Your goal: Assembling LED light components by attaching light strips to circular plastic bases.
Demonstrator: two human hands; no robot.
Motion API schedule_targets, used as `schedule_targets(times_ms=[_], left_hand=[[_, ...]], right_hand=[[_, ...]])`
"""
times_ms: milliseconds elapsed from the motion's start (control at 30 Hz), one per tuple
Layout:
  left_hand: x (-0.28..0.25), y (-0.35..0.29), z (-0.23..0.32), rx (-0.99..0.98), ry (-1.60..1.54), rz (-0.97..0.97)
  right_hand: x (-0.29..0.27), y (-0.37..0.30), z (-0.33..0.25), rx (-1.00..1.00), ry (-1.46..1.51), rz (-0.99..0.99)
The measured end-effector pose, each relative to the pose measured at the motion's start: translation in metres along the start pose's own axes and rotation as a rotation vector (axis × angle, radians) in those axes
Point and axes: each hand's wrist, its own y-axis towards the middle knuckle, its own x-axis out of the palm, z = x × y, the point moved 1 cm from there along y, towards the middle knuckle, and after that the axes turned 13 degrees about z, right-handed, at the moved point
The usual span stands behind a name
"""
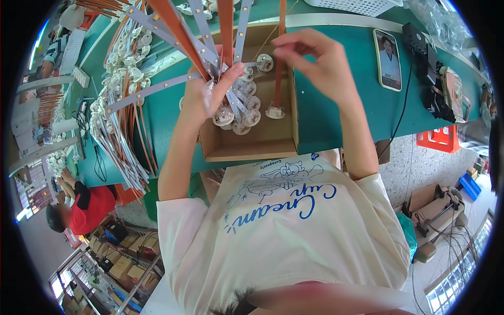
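My left hand (210,92) is closed around a bundle of LED strips (202,26), grey-white and orange-brown, fanning upward and to the left. Below the fist, round white end pieces (251,116) hang clustered over an open cardboard box (247,152). To the right, my right hand (320,63) is raised over the box's right side, thumb and index finger curved with a gap between them. Its fingertips overlap a single orange-brown strip (279,86), whose white end piece (275,112) is low in the box; contact between them is unclear.
A pile of similar strips (123,115) covers the green table (336,126) at left. At right are a phone (387,60) showing a person, a black power strip (415,39) and a cable. A white basket (357,4) stands behind. A person in red (92,210) works at far left.
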Motion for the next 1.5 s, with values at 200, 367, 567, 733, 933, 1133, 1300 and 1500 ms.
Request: schedule_targets(times_ms=[200,367,567,733,933,1133,1300,1500], left_hand=[[0.0,-0.003,0.003,-0.04,-0.122,0.048],[-0.004,-0.002,-0.002,-0.011,-0.091,-0.009],[-0.003,-0.005,0.001,-0.047,-0.1,-0.042],[-0.002,-0.006,0.0,-0.025,-0.124,-0.088],[-0.001,-0.008,-0.002,0.016,-0.167,-0.095],[0.0,-0.008,0.004,-0.011,-0.101,-0.084],[0.002,-0.009,0.001,-0.056,-0.145,-0.022],[0.001,-0.009,-0.004,0.043,-0.101,0.005]], right_hand=[[-0.023,0.001,0.023,0.146,0.087,0.223],[-0.021,-0.006,0.034,0.186,0.109,0.233],[-0.018,-0.003,0.048,0.256,0.112,0.261],[-0.009,0.022,0.06,0.365,0.129,0.315],[0.011,0.049,0.063,0.396,0.567,-0.038],[0.016,0.053,0.076,0.26,0.373,0.098],[0.023,0.063,0.066,0.259,0.568,0.165],[0.038,0.068,0.063,0.018,0.516,0.247]])
